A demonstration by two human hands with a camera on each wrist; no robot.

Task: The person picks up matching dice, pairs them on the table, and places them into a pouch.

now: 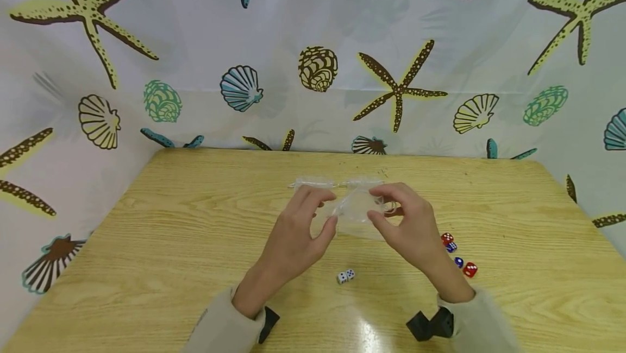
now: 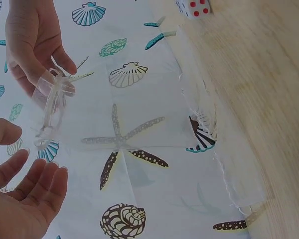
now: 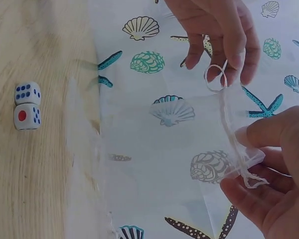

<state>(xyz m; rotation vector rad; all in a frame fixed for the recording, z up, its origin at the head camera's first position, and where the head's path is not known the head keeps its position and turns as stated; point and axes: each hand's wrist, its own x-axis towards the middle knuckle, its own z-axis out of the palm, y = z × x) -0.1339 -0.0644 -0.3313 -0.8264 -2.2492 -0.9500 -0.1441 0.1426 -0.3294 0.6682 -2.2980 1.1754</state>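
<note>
A sheer white drawstring pouch (image 1: 359,205) is stretched between the two hands. My right hand (image 1: 408,222) pinches one end of it between thumb and fingers, with thin cord loops (image 3: 217,78) sticking out. My left hand (image 1: 295,233) is at the other end, its thumb and fingertips apart; in the left wrist view the left hand (image 2: 27,184) has spread, lightly bent fingers beside the pouch's corner. Whether a fingertip touches the mesh is hard to tell. In the right wrist view the pouch's gathered edge (image 3: 229,119) runs between both hands.
More sheer pouch material (image 1: 313,181) lies on the wooden table (image 1: 195,233) behind the hands. A pair of white dice (image 1: 345,276) sits in front, touching. Red dice (image 1: 470,270) and blue dice (image 1: 458,262) lie by the right wrist. A shell-print cloth (image 1: 274,32) hangs behind.
</note>
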